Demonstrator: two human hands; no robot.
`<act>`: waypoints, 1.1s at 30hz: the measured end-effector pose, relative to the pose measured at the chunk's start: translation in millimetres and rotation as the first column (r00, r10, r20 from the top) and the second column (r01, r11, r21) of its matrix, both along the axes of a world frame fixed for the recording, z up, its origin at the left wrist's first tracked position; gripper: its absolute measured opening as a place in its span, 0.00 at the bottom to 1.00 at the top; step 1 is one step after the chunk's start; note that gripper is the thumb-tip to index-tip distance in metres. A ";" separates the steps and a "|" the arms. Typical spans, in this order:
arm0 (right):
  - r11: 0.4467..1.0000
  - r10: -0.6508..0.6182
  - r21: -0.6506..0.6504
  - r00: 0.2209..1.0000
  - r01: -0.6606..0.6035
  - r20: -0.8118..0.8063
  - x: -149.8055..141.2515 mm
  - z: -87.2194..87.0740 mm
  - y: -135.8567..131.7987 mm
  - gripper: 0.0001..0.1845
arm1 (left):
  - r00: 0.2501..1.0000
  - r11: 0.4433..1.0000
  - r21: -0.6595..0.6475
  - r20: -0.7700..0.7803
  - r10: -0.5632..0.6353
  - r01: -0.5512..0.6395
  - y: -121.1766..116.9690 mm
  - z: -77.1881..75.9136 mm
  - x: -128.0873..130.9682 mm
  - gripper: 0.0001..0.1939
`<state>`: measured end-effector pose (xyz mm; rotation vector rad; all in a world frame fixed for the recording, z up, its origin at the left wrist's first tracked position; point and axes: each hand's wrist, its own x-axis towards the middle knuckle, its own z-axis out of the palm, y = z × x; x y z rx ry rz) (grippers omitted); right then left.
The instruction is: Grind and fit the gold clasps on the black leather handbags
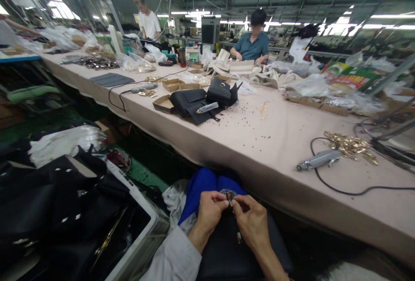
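Observation:
Both my hands meet over my lap, just in front of the table edge. My left hand (210,210) pinches one side of a small gold-coloured metal clasp (230,196) with some clear plastic film about it. On the other side, my right hand (253,218) has its thumb and fingertips closed on the same clasp. Beneath them a black leather bag piece (223,250) lies across my lap, with a small shiny metal fitting (239,237) on it. Part of the clasp is hidden by the fingertips.
A grey electric screwdriver (319,160) with a black cord lies on the table (259,160) beside gold metal parts (352,146). Black bags (194,101) and small dark screws lie further back. At left stands a crate (139,233) of black bags. Two people work across the table.

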<state>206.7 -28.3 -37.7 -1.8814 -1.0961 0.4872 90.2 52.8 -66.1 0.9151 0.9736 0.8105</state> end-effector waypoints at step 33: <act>0.997 -0.023 -0.042 0.768 0.065 0.640 -23.3 -6.5 -2.9 0.11 | 0.987 0.993 0.113 -0.158 0.028 -0.010 3.3 -6.0 1.6 0.09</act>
